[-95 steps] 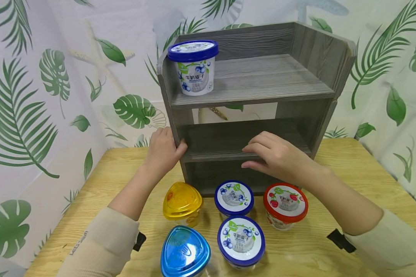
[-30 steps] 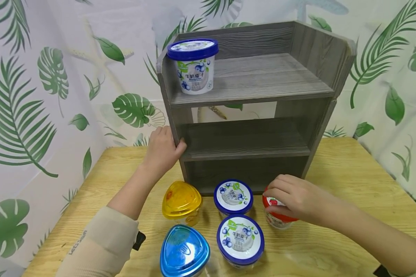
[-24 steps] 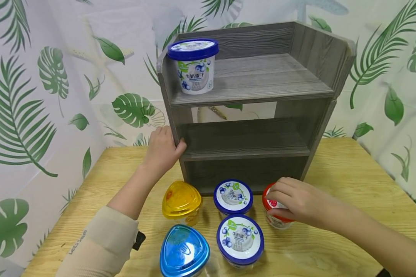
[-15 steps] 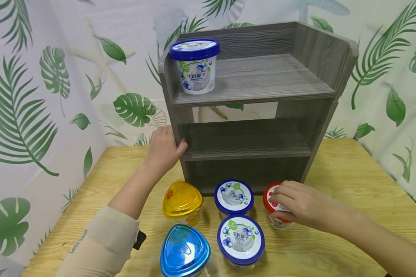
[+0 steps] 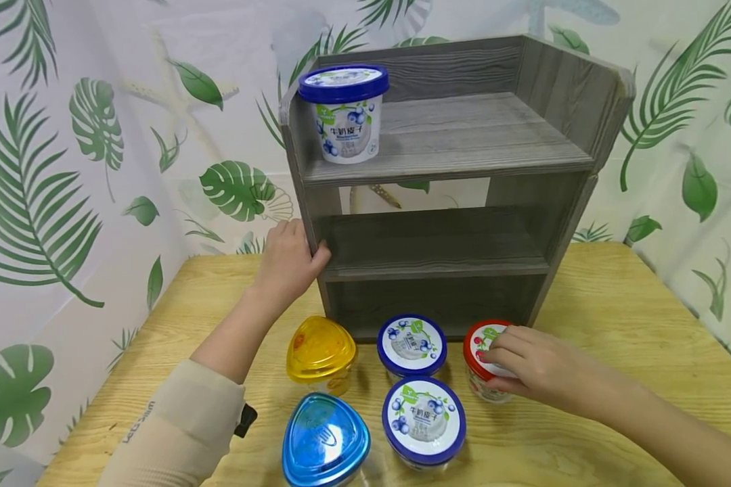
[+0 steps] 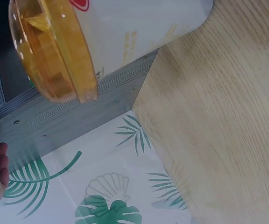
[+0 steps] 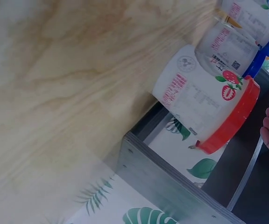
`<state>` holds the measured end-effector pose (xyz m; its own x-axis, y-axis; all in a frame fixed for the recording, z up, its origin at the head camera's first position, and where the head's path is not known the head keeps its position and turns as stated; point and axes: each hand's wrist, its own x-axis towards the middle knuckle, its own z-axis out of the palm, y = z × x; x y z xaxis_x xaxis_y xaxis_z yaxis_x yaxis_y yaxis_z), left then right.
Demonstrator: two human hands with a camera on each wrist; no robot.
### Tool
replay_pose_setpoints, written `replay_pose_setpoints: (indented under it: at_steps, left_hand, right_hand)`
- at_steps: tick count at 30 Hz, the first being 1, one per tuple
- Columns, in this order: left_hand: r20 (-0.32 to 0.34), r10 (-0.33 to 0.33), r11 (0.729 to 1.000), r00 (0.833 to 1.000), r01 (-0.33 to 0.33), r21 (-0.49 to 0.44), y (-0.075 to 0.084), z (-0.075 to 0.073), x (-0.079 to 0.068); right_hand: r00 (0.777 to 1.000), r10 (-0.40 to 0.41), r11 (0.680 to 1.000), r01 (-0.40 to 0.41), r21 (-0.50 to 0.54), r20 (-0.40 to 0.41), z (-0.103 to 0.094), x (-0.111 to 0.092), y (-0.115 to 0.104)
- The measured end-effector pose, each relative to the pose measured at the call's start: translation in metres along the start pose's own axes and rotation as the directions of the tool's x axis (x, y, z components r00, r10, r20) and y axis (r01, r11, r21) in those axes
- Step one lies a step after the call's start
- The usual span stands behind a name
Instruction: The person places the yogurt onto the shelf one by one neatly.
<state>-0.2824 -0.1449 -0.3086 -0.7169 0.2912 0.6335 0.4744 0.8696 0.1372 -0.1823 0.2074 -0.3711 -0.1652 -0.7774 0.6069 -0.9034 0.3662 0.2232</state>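
Red tub, head view: the red tub (image 5: 481, 339) stands upright on the table (image 5: 615, 304), by the right end of the shelf (image 5: 457, 138), right of the far blue tub (image 5: 411, 345).
Right hand, head view: my right hand (image 5: 539, 368) is at its right side, fingers loosely bent; I cannot tell contact from here.
Left hand, head view: my left hand (image 5: 289, 260) grips the shelf's left side, thumb round the front edge.
Left hand, left wrist view: fingers lie along the shelf's outer side; the yellow tub (image 6: 125, 28) is closest, untouched.
Right hand, right wrist view: a gap shows between my half-open fingers and the lid (image 7: 235, 119), so I hold nothing.
Handling, right wrist view: probably light, though the contents are hidden; the wall (image 7: 190, 95) looks thin and likely dents, the lid smooth and slippery.
Best hold, right wrist view: thumb and fingers opposite, just under the lid's overhang, squeezing gently; lifting by the lid alone could pop it off.
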Motion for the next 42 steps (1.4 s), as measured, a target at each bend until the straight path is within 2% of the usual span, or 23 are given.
replay_pose_setpoints:
  at_steps: [3,14,19,29,33,42]
  left_hand:
    - [-0.005,0.004,1.0,1.0,-0.004,-0.003,0.0,0.0,0.0]
    - [-0.001,-0.002,1.0,1.0,0.002,-0.007,-0.001,0.0,0.0]
    - [0.017,-0.01,1.0,1.0,0.011,-0.012,0.0,0.0,0.001]
    - [0.006,0.004,1.0,1.0,-0.004,0.002,-0.002,0.001,0.0]
    - [-0.024,0.036,0.999,0.999,-0.036,0.001,-0.003,0.002,0.0]
    - [-0.017,0.048,0.999,0.999,-0.048,0.004,0.0,0.001,0.001]
  right_hand:
    - [1.0,0.021,1.0,-0.021,-0.015,0.016,0.0,-0.004,-0.001]
    - [0.999,0.052,0.998,-0.052,-0.023,-0.011,0.003,-0.024,0.0]
    - [0.999,0.047,0.999,-0.047,-0.003,-0.005,0.003,-0.033,0.001]
    - [0.998,-0.01,0.999,0.013,0.049,-0.07,0.004,-0.04,0.007]
    - [0.998,-0.022,0.999,0.025,0.047,-0.064,0.004,-0.043,0.009]
    - [0.999,-0.007,1.0,0.008,0.02,-0.04,0.005,-0.05,0.008]
